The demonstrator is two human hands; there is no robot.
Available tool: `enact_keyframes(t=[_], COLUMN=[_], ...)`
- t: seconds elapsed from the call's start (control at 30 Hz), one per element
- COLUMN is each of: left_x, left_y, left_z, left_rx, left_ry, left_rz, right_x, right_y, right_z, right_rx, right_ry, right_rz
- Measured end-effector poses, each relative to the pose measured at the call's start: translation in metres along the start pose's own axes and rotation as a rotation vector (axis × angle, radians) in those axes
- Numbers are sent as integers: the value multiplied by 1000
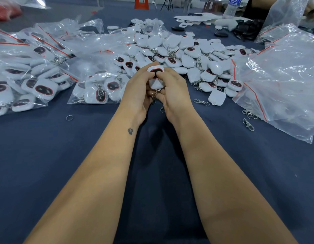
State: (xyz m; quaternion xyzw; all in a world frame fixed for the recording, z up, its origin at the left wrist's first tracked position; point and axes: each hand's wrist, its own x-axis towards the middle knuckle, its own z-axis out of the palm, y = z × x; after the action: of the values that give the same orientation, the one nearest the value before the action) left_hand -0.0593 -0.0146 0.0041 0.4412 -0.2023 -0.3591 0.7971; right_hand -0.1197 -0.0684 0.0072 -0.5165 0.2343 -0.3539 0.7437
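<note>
1. Head view, the grip: your left hand [135, 90] and right hand [173, 92] both curl their fingers round one white key fob [156, 69]. You hold it just above the blue cloth [47, 155], at the near edge of the loose pile [184, 57]. Your right thumb pinches down on its dark oval face. That thumb pushes on a smooth shell, so the fob could squirt out forward.
2. Head view, where it would land: a dropped fob would fall among identical ones in the pile, and you would probably lose track of which one you had handled.
3. Head view, the hardware: the clasp [153, 98] dangles between your palms. It could catch on a finger, or on chains in the pile, and drag neighbours along.
4. Head view, the surroundings: filled bags [38, 81] lie to the left and an empty bag [284, 81] to the right. A split ring [69, 117] lies near left, where a sweeping forearm could knock it away.
</note>
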Motion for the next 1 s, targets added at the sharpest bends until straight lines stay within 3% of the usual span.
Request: enact_keyframes(t=[0.5, 0.67, 0.73, 0.87, 1.0], left_x=[-2, -3, -3, -6, -3], left_y=[1, 5, 8, 13, 9], left_z=[-1, 0, -1, -16, -28], left_rx=[74, 242, 405, 1146, 1639], left_ry=[92, 98, 122, 355, 388], left_rz=[34, 64, 139, 410, 343], right_x=[-3, -2, -1, 1, 0], right_y=[-1, -3, -1, 2, 1], right_z=[3, 3, 5, 6, 5], right_rx=[-93, -123, -140, -296, -356], right_ry=[0, 45, 98, 239, 277], right_rz=[-5, -43, -72, -178, -264])
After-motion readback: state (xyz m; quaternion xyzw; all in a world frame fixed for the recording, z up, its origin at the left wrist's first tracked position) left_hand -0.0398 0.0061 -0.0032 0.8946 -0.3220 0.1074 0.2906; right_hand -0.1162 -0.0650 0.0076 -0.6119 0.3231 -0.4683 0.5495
